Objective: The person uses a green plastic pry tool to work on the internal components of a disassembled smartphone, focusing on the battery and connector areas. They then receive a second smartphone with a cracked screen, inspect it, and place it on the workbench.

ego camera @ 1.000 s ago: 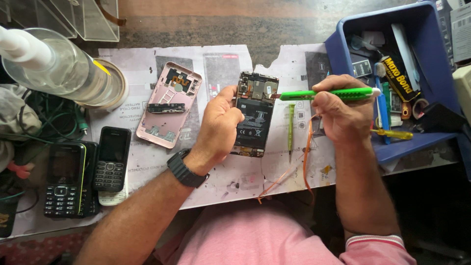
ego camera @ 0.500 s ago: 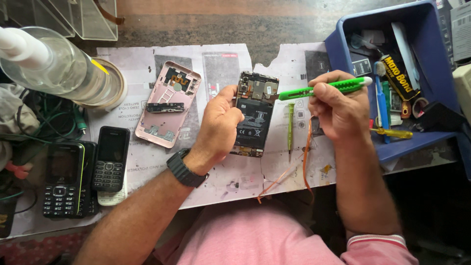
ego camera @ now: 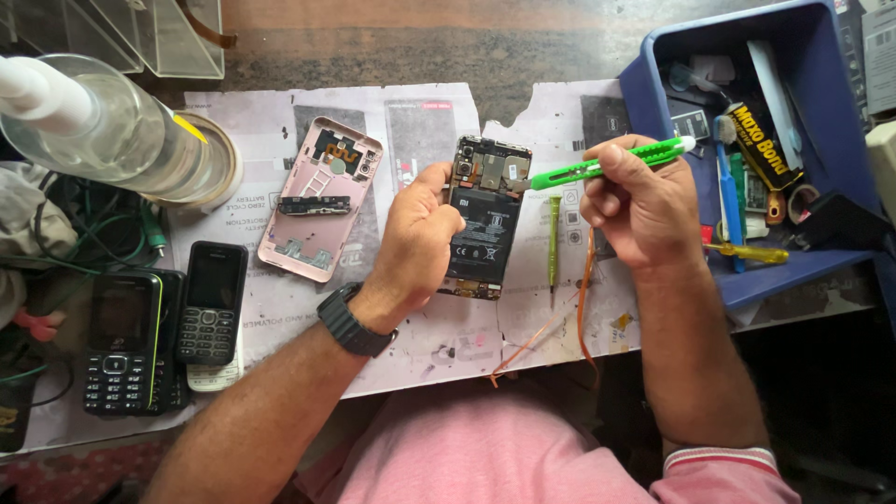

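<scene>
Newspaper-covered workbench [ego camera: 420,336]: the left hand [ego camera: 415,247] grips an opened black smartphone with its battery exposed [ego camera: 485,219]. Right hand [ego camera: 639,205] clasps a green plastic screwdriver [ego camera: 597,166] — tip at the phone's top — beside a blue plastic tool tray [ego camera: 653,84].

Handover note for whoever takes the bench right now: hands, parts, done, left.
Left hand: grips the opened black smartphone, back side up, battery showing.
Right hand: holds the green pen-shaped tool, tip at the phone's upper board.
Pink rear phone cover: already off, on the paper to the left.
Small green screwdriver: lies beside the phone.
Left: battery and board remain in the frame.
</scene>
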